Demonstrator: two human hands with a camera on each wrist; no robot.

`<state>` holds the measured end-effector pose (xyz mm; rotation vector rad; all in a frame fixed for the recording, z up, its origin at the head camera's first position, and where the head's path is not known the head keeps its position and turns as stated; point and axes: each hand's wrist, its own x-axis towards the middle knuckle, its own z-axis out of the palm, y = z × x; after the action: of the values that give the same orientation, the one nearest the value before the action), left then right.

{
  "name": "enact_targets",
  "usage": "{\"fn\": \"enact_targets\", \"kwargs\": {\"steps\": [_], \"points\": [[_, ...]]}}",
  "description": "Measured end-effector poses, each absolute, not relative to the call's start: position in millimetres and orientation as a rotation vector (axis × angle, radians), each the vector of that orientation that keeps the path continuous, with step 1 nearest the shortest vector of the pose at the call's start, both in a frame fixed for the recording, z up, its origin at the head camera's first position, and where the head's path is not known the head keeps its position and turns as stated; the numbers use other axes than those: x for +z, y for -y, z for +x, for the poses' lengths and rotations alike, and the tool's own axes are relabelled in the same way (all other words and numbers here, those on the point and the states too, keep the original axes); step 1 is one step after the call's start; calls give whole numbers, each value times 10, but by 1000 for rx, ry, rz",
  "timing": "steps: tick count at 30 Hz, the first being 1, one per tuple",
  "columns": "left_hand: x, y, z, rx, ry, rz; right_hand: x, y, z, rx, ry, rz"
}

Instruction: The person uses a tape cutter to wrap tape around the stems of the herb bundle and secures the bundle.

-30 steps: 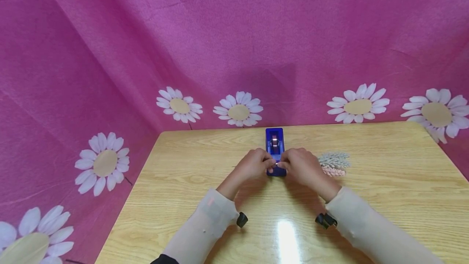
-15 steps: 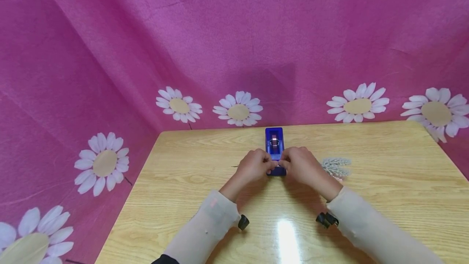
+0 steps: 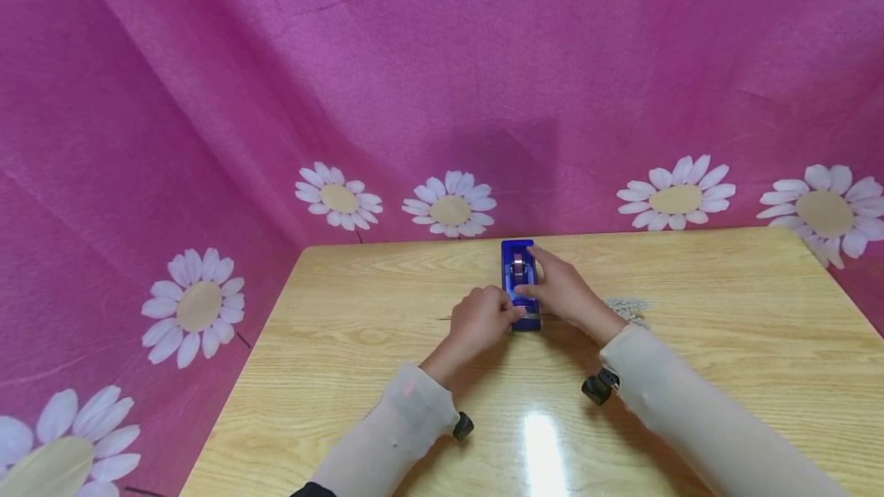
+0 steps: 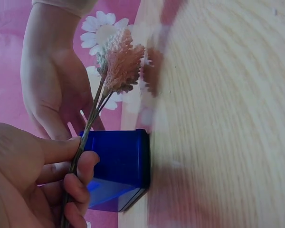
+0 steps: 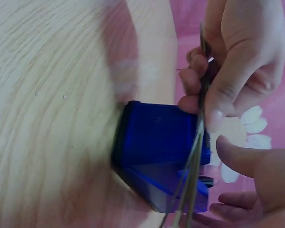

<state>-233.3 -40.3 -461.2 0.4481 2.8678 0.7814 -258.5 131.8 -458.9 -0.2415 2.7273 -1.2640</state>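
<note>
A blue tape dispenser (image 3: 507, 246) stands on the table, a small roll of tape (image 3: 518, 264) set in it. My left hand (image 3: 479, 319) pinches a bundle of thin flower stems (image 4: 92, 116) between thumb and curled fingers, across the dispenser's near end. Fluffy pink flower heads (image 4: 122, 66) and pale green ones (image 3: 627, 307) top the stems, out to the right. My right hand (image 3: 568, 290) is at the dispenser's right side, thumb and fingers extended and spread apart. In the right wrist view its thumb tip lies close to the stems.
The wooden table (image 3: 345, 374) runs back to a magenta cloth (image 3: 414, 60) printed with white daisies, which also hangs along the left side. The dispenser stands near the table's back edge.
My right hand has left the left fingertips and moved up along the dispenser's right side, its fingers spreading. My left hand still holds the stems in nearly the same place.
</note>
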Motion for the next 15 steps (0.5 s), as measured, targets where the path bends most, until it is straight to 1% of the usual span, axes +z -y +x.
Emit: {"fn": "enact_targets", "kwargs": {"steps": [10,15], "points": [[-4629,359,-2301,552,-3024,472,-4670,-1322,-2608,-1270,-2768,-339],[-4643,344,-2300,432,-3078,520,-4691,-1323,-2609,-1280,-2755,-316]]}}
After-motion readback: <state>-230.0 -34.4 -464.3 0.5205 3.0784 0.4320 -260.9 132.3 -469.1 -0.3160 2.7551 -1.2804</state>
